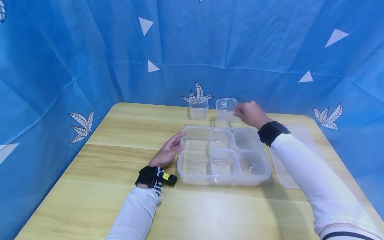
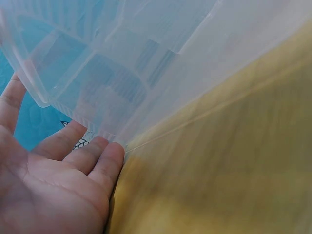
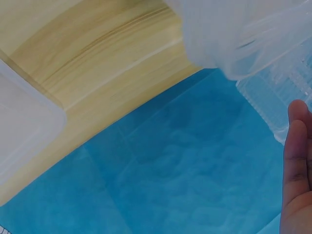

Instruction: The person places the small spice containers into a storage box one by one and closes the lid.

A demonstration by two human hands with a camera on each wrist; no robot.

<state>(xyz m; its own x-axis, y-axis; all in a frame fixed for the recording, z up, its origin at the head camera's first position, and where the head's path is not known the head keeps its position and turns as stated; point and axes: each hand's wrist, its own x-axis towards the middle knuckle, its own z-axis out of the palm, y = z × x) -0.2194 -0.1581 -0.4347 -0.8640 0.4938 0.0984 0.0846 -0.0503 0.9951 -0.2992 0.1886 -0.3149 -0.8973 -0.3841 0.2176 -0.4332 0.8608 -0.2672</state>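
Observation:
A large clear plastic box (image 1: 192, 179) sits on the table, with several small square clear boxes standing together in its right part. Its left part shows bare floor. My left hand (image 1: 166, 152) rests against the box's left wall, fingers mostly extended, as the left wrist view shows with the fingertips (image 2: 113, 155) near its lower edge. At the back, my right hand (image 1: 252, 115) pinches the right edge of a small clear box (image 1: 225, 108). In the right wrist view, fingers (image 3: 296, 151) meet that box (image 3: 265, 100) at the frame's edge. Its far side is out of that view.
Another small clear box (image 1: 198, 110) stands at the table's back edge, left of the pinched one. A flat translucent lid (image 1: 286, 176) lies right of the large box, partly under my right arm. Blue patterned cloth (image 1: 186, 40) hangs behind the wooden table (image 1: 90, 193).

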